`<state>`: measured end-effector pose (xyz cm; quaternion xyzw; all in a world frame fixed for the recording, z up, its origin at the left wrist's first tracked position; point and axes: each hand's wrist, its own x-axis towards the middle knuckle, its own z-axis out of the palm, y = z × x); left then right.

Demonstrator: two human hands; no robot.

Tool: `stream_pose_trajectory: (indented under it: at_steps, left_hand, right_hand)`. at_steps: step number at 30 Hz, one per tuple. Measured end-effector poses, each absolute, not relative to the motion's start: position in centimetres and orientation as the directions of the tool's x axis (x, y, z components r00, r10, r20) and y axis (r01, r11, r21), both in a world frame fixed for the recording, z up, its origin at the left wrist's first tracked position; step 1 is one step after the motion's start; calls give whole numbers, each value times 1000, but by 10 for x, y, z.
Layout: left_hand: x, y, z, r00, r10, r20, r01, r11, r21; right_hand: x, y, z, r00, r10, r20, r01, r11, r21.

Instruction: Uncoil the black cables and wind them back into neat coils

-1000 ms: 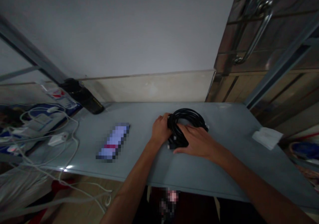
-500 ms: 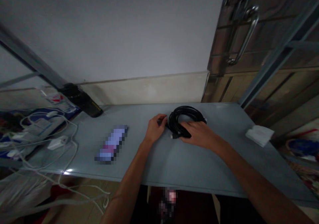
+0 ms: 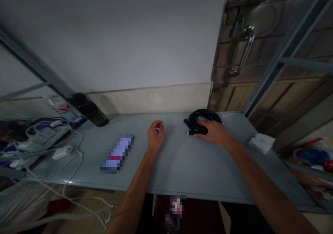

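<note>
Here, beneath both sets of fingers, a broad table [image 3: 182,171] of smooth grey-blue sheet, dull overall, with a small gleam along the near edge. Under the right fingers [image 3: 208,125], a coil of black cable [image 3: 194,121], gripped on its near side and flat on the table towards the back; just left of those fingers, a metal-tipped plug [image 3: 189,133] pointing left. Left fingers [image 3: 161,129] narrow, bent into a loose ring over bare tabletop, well apart from the coil; cannot tell whether anything sits inside the curl.

To the left of the left fingers, a pixelated phone [image 3: 119,152] lying aslant. Farther left and beyond, a black bottle [image 3: 90,110] with yellow marks, beside a clear plastic bottle [image 3: 65,109] with a red-and-white label; nearer, a white charger [image 3: 62,152] amid a tangle of white cords [image 3: 79,150], some hanging over the near edge. Right of the right fingers, towards the table's side edge, a folded white paper [image 3: 262,143].

Ahead of the fingers, a plain pale wall [image 3: 143,36] above a cream band [image 3: 156,98] along the back of the table. Beyond the right fingers and rightwards, a metal door [image 3: 262,50] with a curved shiny handle [image 3: 246,53] and a padlock [image 3: 237,27]. Flanking the fingers on either side, grey metal posts [image 3: 298,29]; far right, past the paper, dim clutter with something blue [image 3: 312,156].
</note>
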<state>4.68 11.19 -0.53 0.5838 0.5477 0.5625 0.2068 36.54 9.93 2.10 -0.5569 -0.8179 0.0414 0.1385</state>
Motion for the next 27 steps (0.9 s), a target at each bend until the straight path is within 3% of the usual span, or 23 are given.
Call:
stream_pose_trajectory:
  at_steps: [5,15,23,27]
  left_hand:
    - [45,114,-8,-232,869,436,403,-323,857]
    - [47,113,-8,-208,877,433,416,-322,851]
    - [48,113,-7,-199,877,437,402,-333,853]
    - [48,112,-6,-193,878,437,404,-335,851]
  right_hand:
    - [374,104,20,-336,909,246,868,400,-295]
    - [372,108,18,-179,943,282,948,242,-209]
    - [374,107,20,-64,922,382,893,224,-391]
    - [374,107,24,61,886,460,773,249,-583]
